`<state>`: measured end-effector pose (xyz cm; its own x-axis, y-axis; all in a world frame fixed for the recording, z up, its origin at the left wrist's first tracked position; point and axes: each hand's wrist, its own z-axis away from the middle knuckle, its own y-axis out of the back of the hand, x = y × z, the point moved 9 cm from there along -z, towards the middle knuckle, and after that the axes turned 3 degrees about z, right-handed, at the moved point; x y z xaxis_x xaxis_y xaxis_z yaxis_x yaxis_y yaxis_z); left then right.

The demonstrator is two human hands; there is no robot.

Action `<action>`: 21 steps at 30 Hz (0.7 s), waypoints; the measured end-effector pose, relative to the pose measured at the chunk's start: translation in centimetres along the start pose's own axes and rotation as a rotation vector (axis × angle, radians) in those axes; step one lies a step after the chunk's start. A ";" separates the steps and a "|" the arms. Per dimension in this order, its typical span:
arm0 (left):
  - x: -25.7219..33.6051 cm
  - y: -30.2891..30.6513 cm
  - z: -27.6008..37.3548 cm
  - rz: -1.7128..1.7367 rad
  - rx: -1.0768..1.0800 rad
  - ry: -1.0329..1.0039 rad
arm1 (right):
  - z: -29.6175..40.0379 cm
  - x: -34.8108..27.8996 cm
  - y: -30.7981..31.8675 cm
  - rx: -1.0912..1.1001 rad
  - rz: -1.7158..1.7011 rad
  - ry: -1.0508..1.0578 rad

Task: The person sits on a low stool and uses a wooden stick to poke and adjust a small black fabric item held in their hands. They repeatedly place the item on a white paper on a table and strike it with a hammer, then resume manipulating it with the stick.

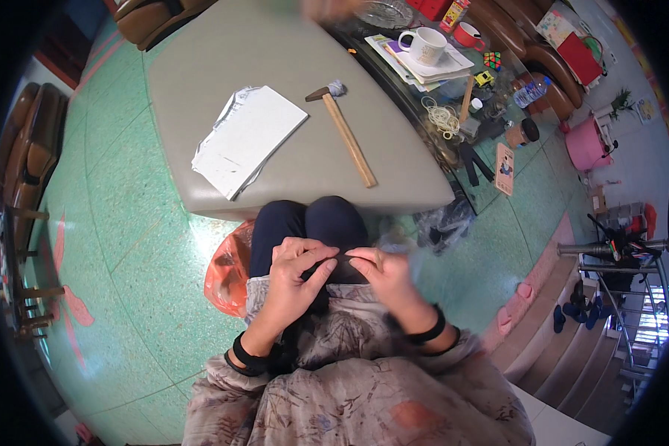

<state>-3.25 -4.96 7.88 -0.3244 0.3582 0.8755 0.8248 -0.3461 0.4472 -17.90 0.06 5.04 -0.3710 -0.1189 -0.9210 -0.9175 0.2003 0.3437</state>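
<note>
Over the lap, my left hand (300,270) pinches a dark, thin material (343,270) between thumb and fingers. My right hand (382,273) pinches the same material a short way to the right; its exact kind cannot be told. Dark cloth hangs below my left hand. Beyond my knees, a hammer (347,136) with a wooden handle lies on a grey padded ottoman (401,156), with a bit of pale cloth or plastic at its head. A white rectangular board or pad (256,139) with ragged edges lies left of the hammer.
On a glass-topped table at the right are a white mug (427,47) on papers, a red cup (468,34), a bundle of cord (441,117), a jar (522,134) and a phone (504,169). A red plastic bag (227,273) stands on the floor by my left leg.
</note>
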 end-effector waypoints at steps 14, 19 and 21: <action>-0.7 -0.3 -0.4 0.027 -0.081 0.016 | 0.0 -1.2 -0.4 -0.021 0.120 0.217; -0.7 -0.3 -0.4 0.006 -0.083 -0.021 | -0.2 -1.4 -0.6 -0.054 0.085 0.202; -0.2 -0.3 -0.5 -0.036 -0.080 -0.068 | -0.3 -0.9 -0.6 -0.056 0.041 0.158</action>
<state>-3.62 -5.33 7.70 -0.3187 0.4291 0.8452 0.7726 -0.3990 0.4939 -17.04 -0.23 5.76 -0.4226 -0.2641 -0.8670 -0.9058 0.1546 0.3944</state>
